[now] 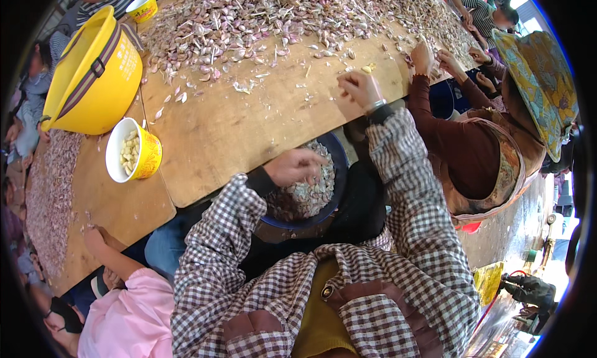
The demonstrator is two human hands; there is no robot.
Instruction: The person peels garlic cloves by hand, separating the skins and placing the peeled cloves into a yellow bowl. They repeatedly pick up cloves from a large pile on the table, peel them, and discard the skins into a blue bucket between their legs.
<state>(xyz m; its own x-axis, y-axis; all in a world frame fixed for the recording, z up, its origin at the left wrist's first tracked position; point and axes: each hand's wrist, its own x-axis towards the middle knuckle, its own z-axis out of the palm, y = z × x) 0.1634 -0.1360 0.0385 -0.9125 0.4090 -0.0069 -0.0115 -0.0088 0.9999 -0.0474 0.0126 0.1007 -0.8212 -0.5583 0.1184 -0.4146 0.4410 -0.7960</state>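
Observation:
My left hand (295,166), blurred, hangs over a dark blue basin (343,171) at my lap, beyond the table's near edge. The basin holds garlic skins (310,197). Over the wooden table (261,120) my right hand (357,89) has its fingers curled; whether it holds something cannot be told. Just beyond it lies a pale peeled garlic clove (367,69). A large heap of unpeeled garlic cloves (261,17) covers the far part of the table. To the left, a yellow paper tub (150,155) contains peeled cloves (129,153).
A large yellow bucket (105,78) with a strap stands at the left, near another yellow tub (142,7). A co-worker in a patterned hat (536,87) works close on my right; another in a pink top (130,311) sits on my left. More garlic (53,194) lies far left.

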